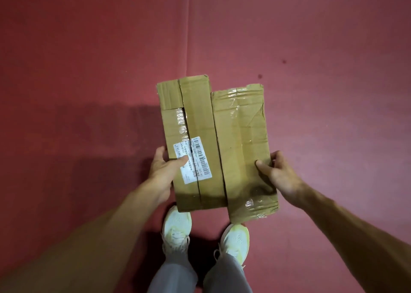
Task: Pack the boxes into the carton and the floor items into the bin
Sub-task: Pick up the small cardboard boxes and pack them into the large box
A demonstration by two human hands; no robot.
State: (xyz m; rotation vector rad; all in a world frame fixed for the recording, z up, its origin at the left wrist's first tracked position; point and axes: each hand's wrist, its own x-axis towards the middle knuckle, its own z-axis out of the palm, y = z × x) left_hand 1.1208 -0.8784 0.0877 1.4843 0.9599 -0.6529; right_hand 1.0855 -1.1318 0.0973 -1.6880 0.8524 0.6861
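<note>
Bare forearms (pixel 100 237) reach forward from the lower corners. Beneath everything spreads a red floor mat (pixel 89 59). Two brown cardboard boxes are held side by side above it, touching along their long edges: the left box (pixel 195 119) and the taped right box (pixel 242 141). The left hand (pixel 163 169) grips the left box's outer edge, thumb on top; the right hand (pixel 278 172) pinches the right box's outer edge. Pale shoes (pixel 176 223) stand below. A white barcode label (pixel 193 159) lies partly under the left thumb.

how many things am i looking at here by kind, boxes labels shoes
cardboard boxes: 2 (left box, right box)
shipping label: 1, on the left box
shoes: 2 (left shoe, right shoe)
total: 5
</note>
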